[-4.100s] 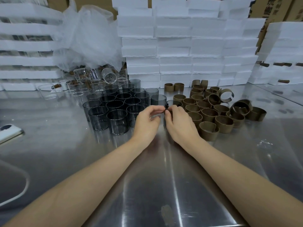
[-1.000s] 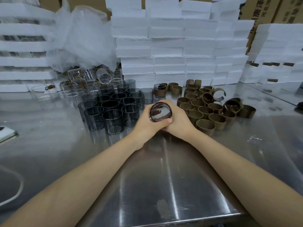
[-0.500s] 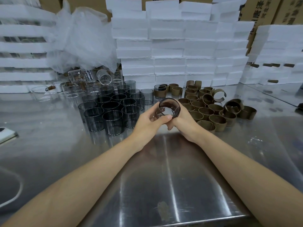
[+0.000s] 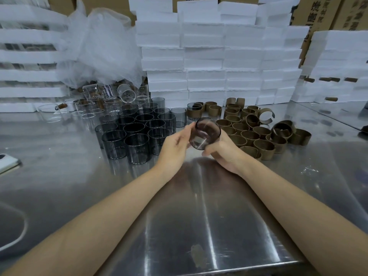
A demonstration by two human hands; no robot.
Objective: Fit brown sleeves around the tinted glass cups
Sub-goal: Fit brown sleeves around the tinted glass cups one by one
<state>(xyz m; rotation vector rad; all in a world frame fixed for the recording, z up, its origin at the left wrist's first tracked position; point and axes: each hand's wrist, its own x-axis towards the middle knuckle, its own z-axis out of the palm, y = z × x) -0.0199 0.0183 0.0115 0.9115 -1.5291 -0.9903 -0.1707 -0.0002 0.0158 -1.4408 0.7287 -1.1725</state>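
The right hand [image 4: 223,151] cradles the tilted tinted cup [image 4: 207,134] above the table [image 4: 199,216]; the left hand [image 4: 175,143] lies slack at its 9 o'clock (barely touching). Held one-handed, slick glass could slip onto the bare cups [image 4: 135,134] at 10 o'clock.

The held cup [image 4: 207,134] and left hand [image 4: 175,144] are motion-blurred; a sleeve on the cup cannot be confirmed. The cup hides the right hand [image 4: 225,154] fingertips. The left edge crops a white device [image 4: 8,162].
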